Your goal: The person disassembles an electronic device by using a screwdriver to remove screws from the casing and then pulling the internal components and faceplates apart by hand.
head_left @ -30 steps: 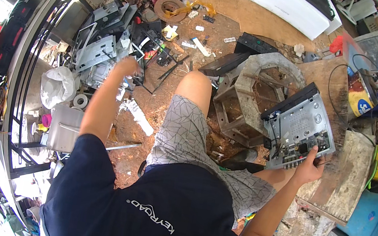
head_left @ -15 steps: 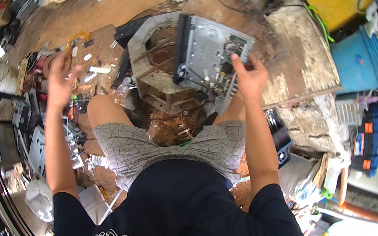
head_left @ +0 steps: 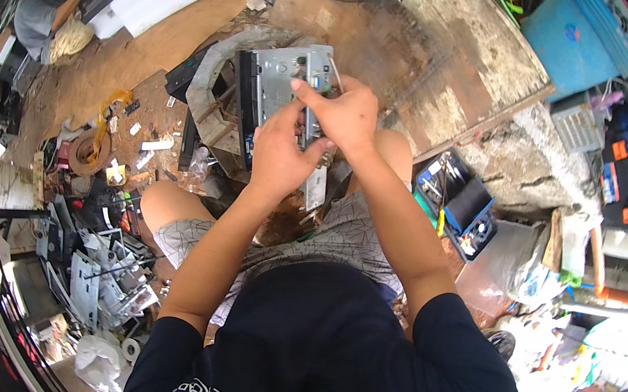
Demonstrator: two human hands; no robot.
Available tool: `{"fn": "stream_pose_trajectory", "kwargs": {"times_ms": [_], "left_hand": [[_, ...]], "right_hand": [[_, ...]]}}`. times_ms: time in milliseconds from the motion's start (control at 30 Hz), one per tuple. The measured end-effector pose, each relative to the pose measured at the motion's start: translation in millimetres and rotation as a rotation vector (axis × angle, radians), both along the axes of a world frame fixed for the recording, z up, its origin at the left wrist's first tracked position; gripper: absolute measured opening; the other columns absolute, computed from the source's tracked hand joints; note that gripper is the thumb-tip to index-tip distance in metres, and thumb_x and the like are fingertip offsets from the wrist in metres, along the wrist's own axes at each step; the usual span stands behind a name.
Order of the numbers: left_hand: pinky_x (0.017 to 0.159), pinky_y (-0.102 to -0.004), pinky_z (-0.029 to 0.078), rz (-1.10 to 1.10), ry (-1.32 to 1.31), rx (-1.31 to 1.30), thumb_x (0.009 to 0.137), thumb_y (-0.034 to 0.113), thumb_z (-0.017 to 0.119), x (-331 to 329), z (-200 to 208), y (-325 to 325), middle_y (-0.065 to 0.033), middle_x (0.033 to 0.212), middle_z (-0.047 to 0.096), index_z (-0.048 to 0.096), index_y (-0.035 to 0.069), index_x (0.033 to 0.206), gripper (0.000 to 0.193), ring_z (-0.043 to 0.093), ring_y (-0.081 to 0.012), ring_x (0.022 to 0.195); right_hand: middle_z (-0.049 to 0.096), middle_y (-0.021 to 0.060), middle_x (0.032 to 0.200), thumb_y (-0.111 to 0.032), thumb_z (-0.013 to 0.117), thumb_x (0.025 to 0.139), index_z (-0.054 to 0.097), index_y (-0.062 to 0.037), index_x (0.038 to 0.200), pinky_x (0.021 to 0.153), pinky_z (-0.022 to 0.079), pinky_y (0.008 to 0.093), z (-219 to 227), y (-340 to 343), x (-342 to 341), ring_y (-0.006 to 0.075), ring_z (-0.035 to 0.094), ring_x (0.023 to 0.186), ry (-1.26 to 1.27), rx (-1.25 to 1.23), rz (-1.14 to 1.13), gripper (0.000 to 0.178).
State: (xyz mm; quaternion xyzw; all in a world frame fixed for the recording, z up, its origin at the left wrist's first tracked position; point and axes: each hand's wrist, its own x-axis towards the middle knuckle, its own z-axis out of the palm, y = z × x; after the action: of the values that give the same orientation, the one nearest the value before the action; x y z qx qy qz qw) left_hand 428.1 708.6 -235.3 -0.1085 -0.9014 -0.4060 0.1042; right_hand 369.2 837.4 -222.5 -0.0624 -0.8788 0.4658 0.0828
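An opened electronic device (head_left: 274,75), a flat metal chassis with a black front panel and parts inside, rests tilted on an octagonal concrete block (head_left: 206,101) between my knees. My left hand (head_left: 286,150) is closed at the device's near side, fingertips over the chassis. Against its right edge, my right hand (head_left: 349,119) grips with curled fingers, its thumb reaching over the metal. The two hands nearly meet and hide part of the chassis. Below them a narrow metal flap (head_left: 316,188) hangs down.
An open blue tool case (head_left: 456,206) lies beside my right knee. Metal scrap (head_left: 100,277) is heaped at my left, near a tape roll (head_left: 88,152). Stained boards (head_left: 467,56) and a blue bin (head_left: 572,44) stand right; another person (head_left: 42,18) works far left beside a white panel.
My left hand has come in from the far left to the device. My right hand has moved left and nearer its middle. The device has shifted in the view, and the view has turned slightly.
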Motion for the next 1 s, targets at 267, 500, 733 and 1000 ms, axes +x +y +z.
{"fn": "stream_pose_trajectory", "kwargs": {"times_ms": [267, 500, 733, 1000], "left_hand": [[0.087, -0.0316, 0.048, 0.063, 0.002, 0.375, 0.085, 0.014, 0.077, -1, -37, -19, -0.0094, 0.115, 0.059, 0.053, 0.0, 0.124, 0.047, 0.058, -0.0178, 0.097], [0.071, -0.0206, 0.048, 0.233, -0.232, 0.637, 0.098, 0.018, 0.066, -37, -14, -68, -0.0007, 0.093, 0.065, 0.062, 0.007, 0.099, 0.012, 0.06, -0.005, 0.081], [0.079, -0.0277, 0.051, 0.209, -0.427, 0.671, 0.102, 0.021, 0.058, -73, 10, -82, -0.0029, 0.102, 0.069, 0.063, 0.006, 0.116, 0.021, 0.064, -0.0109, 0.088], [0.087, -0.0279, 0.048, 0.115, -0.524, 0.515, 0.102, 0.02, 0.057, -103, 11, -119, -0.0022, 0.108, 0.068, 0.062, 0.003, 0.121, 0.026, 0.062, -0.0112, 0.097]], "right_hand": [[0.068, 0.0075, 0.076, -0.059, 0.08, 0.073, 0.072, -0.003, 0.099, 0.066, 0.053, 0.0339, -11, 35, 36, 0.0186, 0.066, 0.071, 0.085, -0.205, 0.116, 0.063], [0.071, 0.0212, 0.095, -0.026, 0.065, 0.085, 0.064, -0.0012, 0.113, 0.08, 0.055, 0.0397, -157, 233, 113, 0.0324, 0.07, 0.087, -0.288, -0.06, -0.463, 0.038], [0.066, 0.0267, 0.117, -0.016, 0.053, 0.082, 0.061, -0.0108, 0.131, 0.097, 0.05, 0.0426, -336, 350, 221, 0.0367, 0.063, 0.114, -0.853, -0.047, -0.624, 0.05], [0.066, 0.0251, 0.12, -0.016, 0.058, 0.08, 0.048, -0.0068, 0.14, 0.095, 0.053, 0.043, -385, 330, 121, 0.0362, 0.066, 0.112, -0.986, 0.209, -0.519, 0.062]]}}
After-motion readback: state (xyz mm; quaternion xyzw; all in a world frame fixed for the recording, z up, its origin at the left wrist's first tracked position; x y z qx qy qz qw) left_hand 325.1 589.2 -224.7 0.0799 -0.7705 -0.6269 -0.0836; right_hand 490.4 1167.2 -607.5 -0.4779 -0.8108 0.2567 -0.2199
